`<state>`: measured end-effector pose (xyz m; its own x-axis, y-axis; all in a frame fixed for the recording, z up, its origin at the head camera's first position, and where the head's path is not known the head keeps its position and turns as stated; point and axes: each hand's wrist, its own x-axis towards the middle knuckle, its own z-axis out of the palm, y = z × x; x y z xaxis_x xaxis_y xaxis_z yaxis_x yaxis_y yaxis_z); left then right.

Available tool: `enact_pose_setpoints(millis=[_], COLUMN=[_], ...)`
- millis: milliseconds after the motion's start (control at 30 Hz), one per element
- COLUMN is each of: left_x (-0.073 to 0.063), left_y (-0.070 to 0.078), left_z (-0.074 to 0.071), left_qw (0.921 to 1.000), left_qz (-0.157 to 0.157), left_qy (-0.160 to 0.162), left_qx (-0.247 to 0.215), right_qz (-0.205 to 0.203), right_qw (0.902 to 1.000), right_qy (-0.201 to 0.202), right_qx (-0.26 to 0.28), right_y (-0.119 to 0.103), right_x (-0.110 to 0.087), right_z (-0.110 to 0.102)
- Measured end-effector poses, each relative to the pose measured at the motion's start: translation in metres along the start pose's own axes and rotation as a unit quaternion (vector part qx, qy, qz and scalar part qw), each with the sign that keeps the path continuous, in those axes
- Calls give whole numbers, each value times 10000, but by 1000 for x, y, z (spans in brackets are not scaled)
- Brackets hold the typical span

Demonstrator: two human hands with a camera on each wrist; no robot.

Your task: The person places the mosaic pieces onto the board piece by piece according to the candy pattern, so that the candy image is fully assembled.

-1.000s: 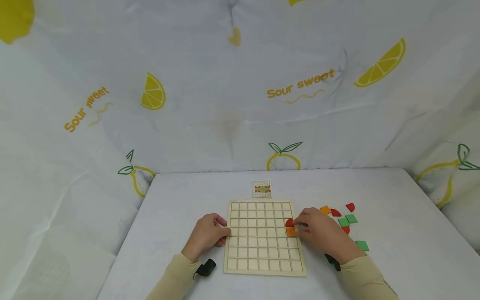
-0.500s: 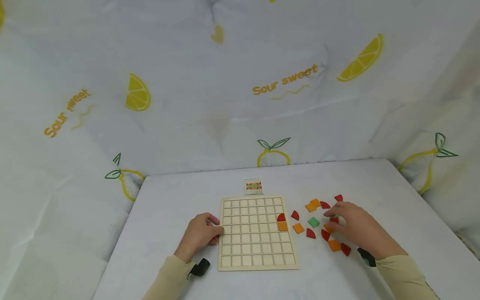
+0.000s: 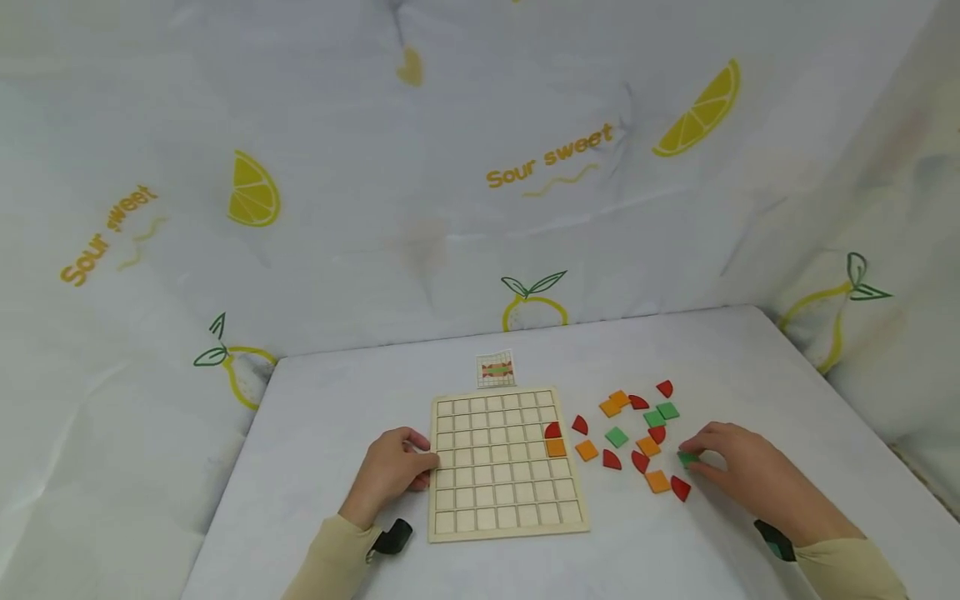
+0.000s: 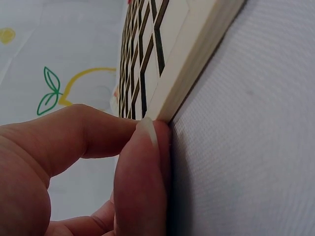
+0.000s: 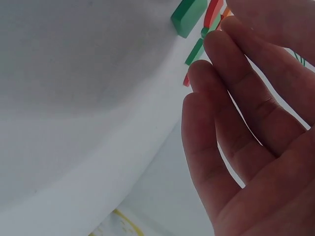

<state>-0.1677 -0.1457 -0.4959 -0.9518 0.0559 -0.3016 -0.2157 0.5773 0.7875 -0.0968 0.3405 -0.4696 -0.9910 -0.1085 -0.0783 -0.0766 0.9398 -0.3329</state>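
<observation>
In the head view, a pale wooden board point(image 3: 495, 477) with grid cells lies at the centre, a red quarter-circle tile point(image 3: 553, 430) and an orange square tile point(image 3: 555, 448) in its right column. My left hand point(image 3: 386, 475) holds the board's left edge; in the left wrist view, thumb and finger pinch its side. My right hand point(image 3: 750, 467) reaches over a green square tile point(image 3: 686, 458), thumb and forefinger spread to either side. In the right wrist view, a gap shows between the fingertips and the green tile.
Loose red, orange and green tiles lie right of the board, including a green square point(image 3: 617, 437), an orange square point(image 3: 657, 482) and a red quarter-circle point(image 3: 680, 488). A small pattern card point(image 3: 496, 369) sits behind the board. A white lemon-print cloth point(image 3: 420, 233) hangs at the back.
My right hand has left the board's right column, where the red and orange tiles stay, and moved right past the loose tiles to a green one. The left hand stays at the board's edge.
</observation>
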Motion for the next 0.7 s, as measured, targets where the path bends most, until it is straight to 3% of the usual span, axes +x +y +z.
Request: enact_pose_setpoints(millis=[200, 433, 700], left_x=[-1, -1, -1], left_y=[0, 1, 0], left_z=[0, 0, 0], left_qw=[10000, 10000, 10000], left_qz=[33, 15, 18], left_qy=[17, -7, 10], left_qx=[-63, -96, -63], right_qz=[88, 308, 241], right_qw=[10000, 9991, 9994], right_qy=[29, -263, -218], right_qx=[27, 83, 101], right_y=[3, 3, 0], right_x=[-3, -5, -18], right_z=[2, 4, 11])
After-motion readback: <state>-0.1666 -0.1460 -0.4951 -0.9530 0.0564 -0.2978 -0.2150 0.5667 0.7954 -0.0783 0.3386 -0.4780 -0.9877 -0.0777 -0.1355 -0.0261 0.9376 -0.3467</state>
